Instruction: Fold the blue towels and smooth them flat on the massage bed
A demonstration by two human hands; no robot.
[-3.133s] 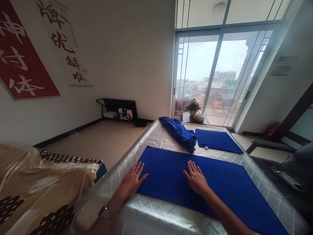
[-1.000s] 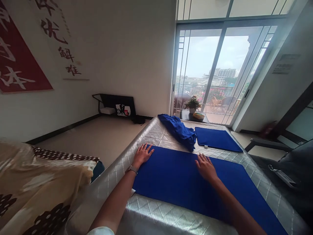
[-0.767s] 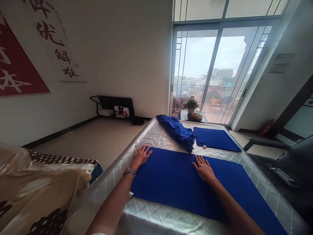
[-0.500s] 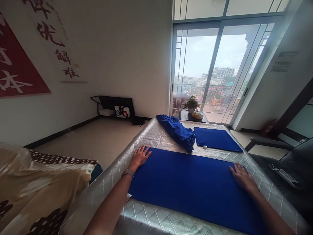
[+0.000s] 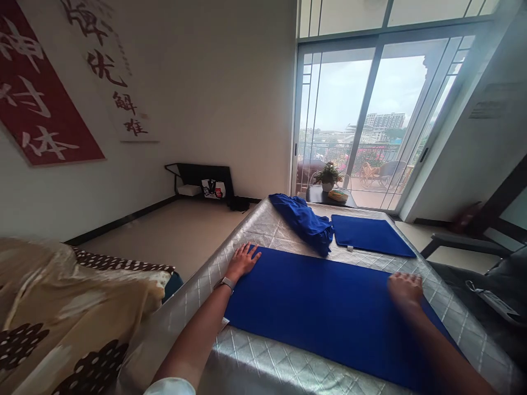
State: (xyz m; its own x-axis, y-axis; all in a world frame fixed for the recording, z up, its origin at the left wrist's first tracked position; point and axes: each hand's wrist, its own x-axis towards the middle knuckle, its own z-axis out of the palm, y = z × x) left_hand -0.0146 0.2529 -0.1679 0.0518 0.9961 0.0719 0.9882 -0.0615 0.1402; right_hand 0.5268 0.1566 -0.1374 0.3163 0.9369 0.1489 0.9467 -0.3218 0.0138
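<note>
A long blue cloth [image 5: 325, 307] lies flat across a silver quilted mattress [image 5: 263, 230]. My left hand [image 5: 242, 260] rests open and flat on the cloth's far left corner, a watch on the wrist. My right hand [image 5: 405, 289] sits at the cloth's far right corner; it is blurred and its fingers look curled at the edge. Farther back lie a crumpled blue cloth [image 5: 307, 222] and a folded blue cloth [image 5: 370, 236].
A beige bedding pile with brown dotted patches [image 5: 69, 312] lies at the left. A small table with a potted plant [image 5: 328, 178] stands before the glass sliding door. A dark chair [image 5: 489, 285] is at the right. Bare floor stretches left of the mattress.
My right hand slid from the middle of the long cloth to its far right corner. My left hand moved earlier up to the far left corner and stays there.
</note>
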